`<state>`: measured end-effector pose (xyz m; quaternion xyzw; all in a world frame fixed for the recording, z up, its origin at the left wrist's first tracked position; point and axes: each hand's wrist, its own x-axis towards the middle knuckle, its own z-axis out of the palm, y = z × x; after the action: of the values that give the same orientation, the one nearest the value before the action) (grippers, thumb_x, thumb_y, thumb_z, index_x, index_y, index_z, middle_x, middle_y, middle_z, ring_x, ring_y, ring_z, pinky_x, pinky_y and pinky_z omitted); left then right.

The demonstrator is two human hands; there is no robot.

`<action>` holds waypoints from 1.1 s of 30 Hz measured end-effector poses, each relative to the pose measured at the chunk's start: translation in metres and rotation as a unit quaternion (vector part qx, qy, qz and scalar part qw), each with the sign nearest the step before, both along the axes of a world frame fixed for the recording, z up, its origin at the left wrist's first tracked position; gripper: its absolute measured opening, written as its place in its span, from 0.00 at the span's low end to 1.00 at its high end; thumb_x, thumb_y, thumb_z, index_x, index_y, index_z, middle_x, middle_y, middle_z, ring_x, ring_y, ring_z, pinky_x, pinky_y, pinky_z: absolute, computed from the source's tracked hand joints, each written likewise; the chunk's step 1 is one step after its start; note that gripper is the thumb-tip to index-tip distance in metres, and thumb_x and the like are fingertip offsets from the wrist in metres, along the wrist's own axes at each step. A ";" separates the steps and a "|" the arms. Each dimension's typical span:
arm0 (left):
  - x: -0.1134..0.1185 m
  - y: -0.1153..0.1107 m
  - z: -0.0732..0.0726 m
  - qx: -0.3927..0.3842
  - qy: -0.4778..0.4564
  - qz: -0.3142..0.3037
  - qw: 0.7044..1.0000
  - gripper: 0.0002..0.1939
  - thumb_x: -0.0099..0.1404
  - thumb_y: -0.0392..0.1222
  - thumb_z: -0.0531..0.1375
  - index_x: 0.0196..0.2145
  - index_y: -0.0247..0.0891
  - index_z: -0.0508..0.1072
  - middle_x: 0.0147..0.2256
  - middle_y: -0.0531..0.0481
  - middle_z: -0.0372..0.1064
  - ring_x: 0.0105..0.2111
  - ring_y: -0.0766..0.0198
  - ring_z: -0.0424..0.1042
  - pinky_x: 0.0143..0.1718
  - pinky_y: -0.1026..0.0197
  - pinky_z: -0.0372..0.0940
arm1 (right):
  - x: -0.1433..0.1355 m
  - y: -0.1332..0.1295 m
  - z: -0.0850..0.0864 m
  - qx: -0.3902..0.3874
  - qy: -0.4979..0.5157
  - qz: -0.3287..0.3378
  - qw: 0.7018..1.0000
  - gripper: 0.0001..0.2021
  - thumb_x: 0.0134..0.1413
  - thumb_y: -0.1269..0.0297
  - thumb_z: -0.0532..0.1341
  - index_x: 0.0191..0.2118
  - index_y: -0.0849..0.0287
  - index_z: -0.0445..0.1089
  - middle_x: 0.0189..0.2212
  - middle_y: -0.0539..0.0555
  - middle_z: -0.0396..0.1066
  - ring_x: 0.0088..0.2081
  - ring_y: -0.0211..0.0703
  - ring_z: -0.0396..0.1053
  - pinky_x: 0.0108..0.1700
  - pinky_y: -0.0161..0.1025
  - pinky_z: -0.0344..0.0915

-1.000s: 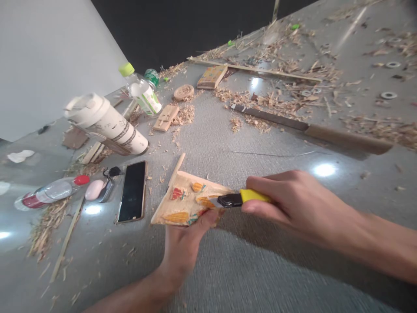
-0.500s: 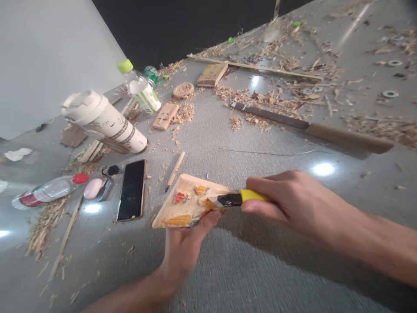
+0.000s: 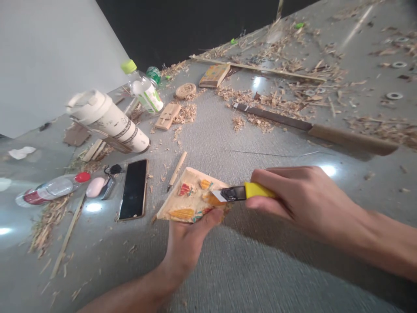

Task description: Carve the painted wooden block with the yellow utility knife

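Observation:
My left hand (image 3: pixel 192 237) grips a pale wooden block (image 3: pixel 177 202) from below, its thumb pressed over the near edge. Raised orange, red and teal shapes are carved and painted on the block's upper face. A yellow and black utility knife (image 3: pixel 243 192) is held in my right hand (image 3: pixel 289 191), fingers wrapped round its handle. The blade points left and lies over the orange patch near the block's right side; whether it touches the wood I cannot tell. A slim wooden-handled tool (image 3: pixel 177 169) lies just behind the block.
To the left are a phone (image 3: pixel 133 189), a cream tumbler (image 3: pixel 109 121) and plastic bottles (image 3: pixel 54 190). Farther back lie a carved wooden piece (image 3: pixel 167 116), a round carved disc (image 3: pixel 185 90) and a painted block (image 3: pixel 214 75). A long saw (image 3: pixel 312 127) rests at right among wood shavings.
The block has tilted and risen slightly in my left hand. My right hand and the knife have shifted a little right and up, showing more of the blade.

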<state>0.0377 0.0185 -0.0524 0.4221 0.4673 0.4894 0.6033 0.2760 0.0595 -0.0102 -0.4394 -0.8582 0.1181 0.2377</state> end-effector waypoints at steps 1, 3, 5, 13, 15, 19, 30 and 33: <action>-0.001 -0.001 -0.001 0.002 0.005 -0.001 1.000 0.13 0.68 0.43 0.71 0.50 0.44 0.83 0.50 0.48 0.83 0.51 0.57 0.80 0.60 0.55 0.73 | 0.000 0.000 0.000 -0.034 0.008 0.011 0.999 0.28 0.74 0.38 0.48 0.29 0.55 0.61 0.20 0.46 0.60 0.18 0.34 0.55 0.24 0.38 0.42; -0.002 -0.002 -0.002 0.002 0.018 0.002 1.000 0.12 0.68 0.44 0.71 0.48 0.43 0.84 0.48 0.48 0.83 0.49 0.58 0.81 0.58 0.57 0.74 | 0.000 0.000 0.001 -0.078 0.016 0.023 0.997 0.29 0.73 0.37 0.48 0.29 0.55 0.61 0.20 0.46 0.60 0.18 0.34 0.56 0.24 0.38 0.43; -0.003 -0.002 -0.002 0.001 0.026 0.001 1.000 0.11 0.67 0.45 0.71 0.47 0.43 0.84 0.47 0.48 0.84 0.48 0.59 0.81 0.57 0.58 0.74 | -0.001 -0.001 0.001 -0.099 0.025 0.027 0.994 0.30 0.73 0.35 0.48 0.29 0.55 0.61 0.20 0.46 0.60 0.18 0.34 0.56 0.24 0.38 0.43; -0.003 -0.001 0.000 0.012 0.023 -0.014 1.000 0.12 0.69 0.44 0.70 0.49 0.46 0.84 0.51 0.50 0.83 0.53 0.60 0.80 0.61 0.61 0.71 | -0.002 -0.001 0.000 -0.126 0.027 0.020 0.991 0.32 0.71 0.33 0.46 0.28 0.55 0.61 0.18 0.46 0.59 0.18 0.34 0.55 0.25 0.38 0.42; -0.003 -0.002 0.000 0.016 0.026 -0.018 0.999 0.11 0.69 0.44 0.70 0.49 0.46 0.84 0.51 0.50 0.83 0.54 0.60 0.79 0.62 0.61 0.70 | -0.002 -0.001 0.001 -0.135 0.022 0.019 0.990 0.33 0.71 0.32 0.44 0.28 0.55 0.62 0.18 0.46 0.59 0.18 0.34 0.56 0.24 0.38 0.42; -0.005 -0.003 -0.001 0.019 0.045 -0.017 0.999 0.11 0.70 0.43 0.70 0.50 0.46 0.84 0.51 0.50 0.83 0.54 0.60 0.79 0.62 0.61 0.70 | -0.002 0.000 0.001 -0.140 0.005 0.017 0.990 0.35 0.70 0.30 0.42 0.28 0.56 0.62 0.18 0.47 0.59 0.18 0.34 0.55 0.24 0.38 0.42; 0.001 -0.011 0.009 0.039 0.066 -0.019 0.997 0.16 0.70 0.41 0.70 0.54 0.48 0.83 0.52 0.51 0.82 0.55 0.61 0.80 0.62 0.61 0.72 | -0.005 -0.011 -0.004 0.038 -0.066 -0.045 0.996 0.30 0.75 0.37 0.43 0.29 0.55 0.60 0.19 0.46 0.61 0.18 0.37 0.58 0.24 0.39 0.39; 0.001 -0.011 0.006 0.032 0.051 -0.018 0.998 0.18 0.70 0.40 0.70 0.56 0.48 0.81 0.52 0.50 0.82 0.55 0.59 0.80 0.62 0.58 0.72 | -0.004 -0.010 -0.003 0.106 -0.077 -0.042 0.990 0.26 0.76 0.42 0.46 0.31 0.55 0.62 0.22 0.48 0.64 0.22 0.39 0.61 0.26 0.39 0.45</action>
<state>0.0391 0.0074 -0.0463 0.4737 0.4737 0.4707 0.5741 0.2724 0.0498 -0.0136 -0.4554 -0.8623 -0.0182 0.2205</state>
